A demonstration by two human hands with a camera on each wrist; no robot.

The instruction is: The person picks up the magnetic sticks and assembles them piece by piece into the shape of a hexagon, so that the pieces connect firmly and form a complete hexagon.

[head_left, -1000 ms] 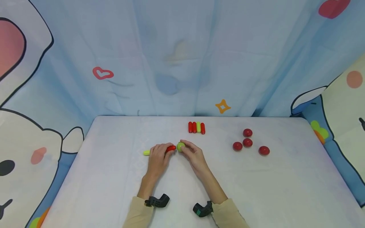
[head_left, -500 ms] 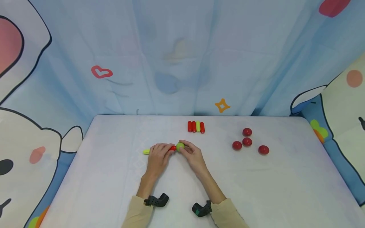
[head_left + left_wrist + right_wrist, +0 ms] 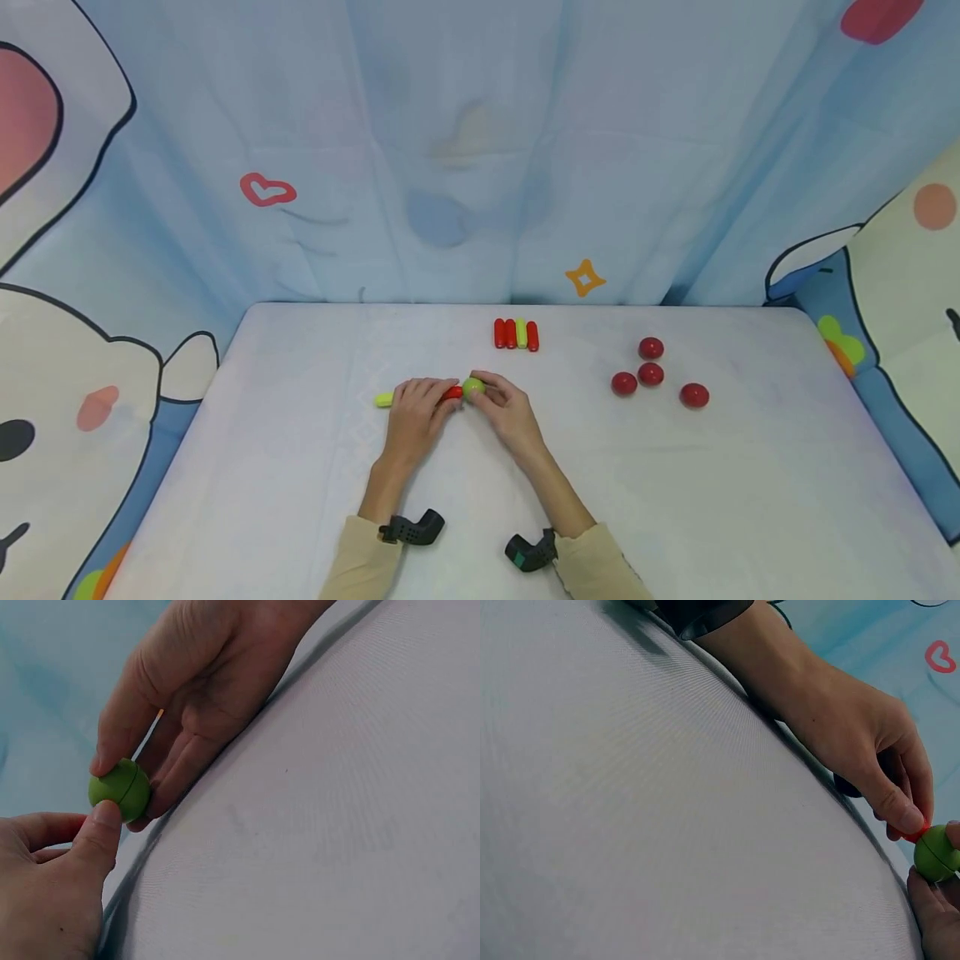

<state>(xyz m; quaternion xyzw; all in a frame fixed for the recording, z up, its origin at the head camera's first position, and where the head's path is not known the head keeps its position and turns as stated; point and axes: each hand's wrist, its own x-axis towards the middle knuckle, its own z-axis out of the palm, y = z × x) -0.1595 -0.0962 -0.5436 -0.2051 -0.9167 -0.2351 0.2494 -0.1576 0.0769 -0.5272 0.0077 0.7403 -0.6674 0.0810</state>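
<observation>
My left hand pinches a short red rod, whose right end meets a small green ball. Past the far side of that hand pokes the end of a lime-green rod; its other end is hidden under the fingers. My right hand grips the ball between thumb and fingers. In the left wrist view the ball shows a dark seam round its middle, with the left thumb right at it. The right wrist view catches a bit of red between the left fingertips and the ball.
Behind the hands, several short rods, red and one lime-green, lie side by side. Several dark red balls sit to the right on the white-covered table. A blue printed curtain hangs along the table's back edge.
One second ago a gap stood between the red rod and the green ball; the ball now touches the rod's end. Over the last half second the hands have barely moved.
</observation>
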